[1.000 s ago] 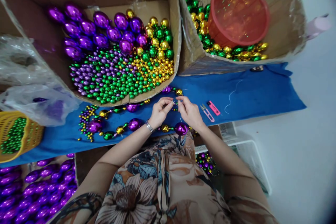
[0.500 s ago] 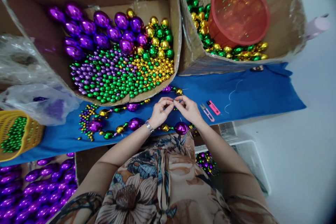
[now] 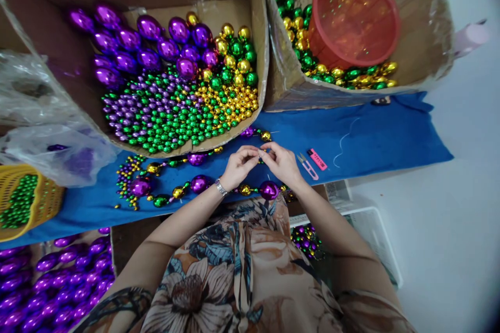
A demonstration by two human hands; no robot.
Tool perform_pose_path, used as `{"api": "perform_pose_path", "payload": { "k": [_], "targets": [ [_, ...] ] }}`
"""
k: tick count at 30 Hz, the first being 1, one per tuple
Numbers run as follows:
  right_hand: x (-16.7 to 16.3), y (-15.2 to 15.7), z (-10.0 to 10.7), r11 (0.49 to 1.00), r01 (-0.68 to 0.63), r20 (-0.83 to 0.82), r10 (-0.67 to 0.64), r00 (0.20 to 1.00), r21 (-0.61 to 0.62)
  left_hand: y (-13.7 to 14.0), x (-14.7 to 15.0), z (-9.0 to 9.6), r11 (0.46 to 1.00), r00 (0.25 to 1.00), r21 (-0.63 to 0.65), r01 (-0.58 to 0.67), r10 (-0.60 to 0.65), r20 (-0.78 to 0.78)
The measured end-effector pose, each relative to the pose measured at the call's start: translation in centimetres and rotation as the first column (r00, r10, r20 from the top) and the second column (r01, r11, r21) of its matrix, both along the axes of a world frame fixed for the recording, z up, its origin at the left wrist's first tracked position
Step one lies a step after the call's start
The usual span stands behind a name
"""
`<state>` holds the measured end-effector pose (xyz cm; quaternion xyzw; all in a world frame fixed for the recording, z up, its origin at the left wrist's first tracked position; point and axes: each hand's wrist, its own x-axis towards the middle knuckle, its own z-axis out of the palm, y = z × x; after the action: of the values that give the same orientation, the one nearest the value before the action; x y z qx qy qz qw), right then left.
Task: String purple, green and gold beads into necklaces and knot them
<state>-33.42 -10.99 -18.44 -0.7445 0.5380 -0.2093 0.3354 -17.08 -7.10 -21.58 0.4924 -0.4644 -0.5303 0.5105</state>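
Over the blue cloth, my left hand (image 3: 239, 167) and my right hand (image 3: 282, 166) meet with fingertips pinched together. Small beads of a bead string (image 3: 261, 160) show between them; the exact spot they grip is hidden by the fingers. Around my hands lies a long strand of large purple, gold and green beads (image 3: 200, 183), passing beneath my left wrist. Thin white thread ends stick out near a gold bead (image 3: 265, 136) and a purple bead (image 3: 269, 190). Right of my right hand lie pink thread snips (image 3: 308, 167) and a pink lighter-like item (image 3: 317, 159).
A cardboard box (image 3: 262, 62) of sorted beads stands ahead; another box (image 3: 285, 94) holds a red tub (image 3: 353, 57). Loose small beads (image 3: 130, 177) lie left on the blue cloth (image 3: 375, 140). A yellow basket (image 3: 50, 208) holds green beads. A loose thread (image 3: 340, 143) lies right.
The whole view has shifted very slightly. Both hands stay pinched together in the same place, with barely any finger movement.
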Motion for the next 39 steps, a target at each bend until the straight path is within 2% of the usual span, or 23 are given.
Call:
{"api": "perform_pose_path", "payload": {
  "k": [6,11,14,18,21,24,27,31,33,35,37,39],
  "targets": [
    [-0.1,0.0,0.0,0.998,-0.011,-0.025,0.009,1.000,-0.060,-0.1,0.2,0.1,0.999,0.994,-0.039,0.022,-0.018,0.110],
    [-0.4,-0.6,-0.4,0.986,0.091,-0.012,-0.094,0.996,-0.136,-0.3,0.5,0.1,0.997,0.983,-0.032,0.076,-0.070,0.170],
    [-0.4,-0.8,-0.6,0.985,0.112,0.001,-0.113,0.994,-0.133,-0.4,0.4,0.0,0.997,0.992,0.013,0.075,-0.076,0.097],
    [-0.7,-1.0,-0.9,0.990,0.102,0.038,-0.099,0.994,-0.096,-0.3,0.3,0.2,0.993,0.994,0.081,0.087,-0.081,-0.075],
    [-0.8,-1.1,-1.2,0.997,0.072,0.066,-0.069,0.995,-0.039,-0.3,0.4,0.4,0.992,0.985,0.062,0.106,-0.096,-0.143],
    [-0.6,-1.1,-1.7,0.998,0.060,0.067,-0.060,0.996,0.011,-0.5,0.5,0.7,0.995,0.986,0.026,0.100,-0.096,-0.135],
    [0.3,-0.6,-1.8,0.999,0.030,0.063,-0.033,0.997,0.039,-0.5,0.3,1.0,0.997,0.981,0.038,0.066,-0.058,-0.187],
    [0.8,0.0,-1.1,0.998,-0.062,0.052,0.061,0.997,0.023,-0.7,-0.1,1.4,0.991,0.955,0.134,0.000,0.040,-0.295],
    [-0.3,0.1,-0.4,0.998,-0.059,0.045,0.059,0.997,-0.009,-0.8,-0.2,1.6,0.985,0.952,0.174,0.012,0.042,-0.303],
    [-2.8,0.2,0.1,0.997,0.004,0.016,-0.003,1.000,-0.076,-0.9,-0.3,1.9,0.979,0.956,0.199,0.034,0.027,-0.294],
    [-6.3,0.0,-0.2,0.977,0.136,-0.081,-0.151,0.985,-0.167,-0.9,-0.3,2.1,0.976,0.956,0.212,0.051,0.014,-0.294],
    [-10.0,-0.3,-1.3,0.934,0.272,-0.260,-0.329,0.908,-0.232,-0.8,-0.3,2.2,0.974,0.953,0.216,0.068,0.001,-0.304]
  ]
}}
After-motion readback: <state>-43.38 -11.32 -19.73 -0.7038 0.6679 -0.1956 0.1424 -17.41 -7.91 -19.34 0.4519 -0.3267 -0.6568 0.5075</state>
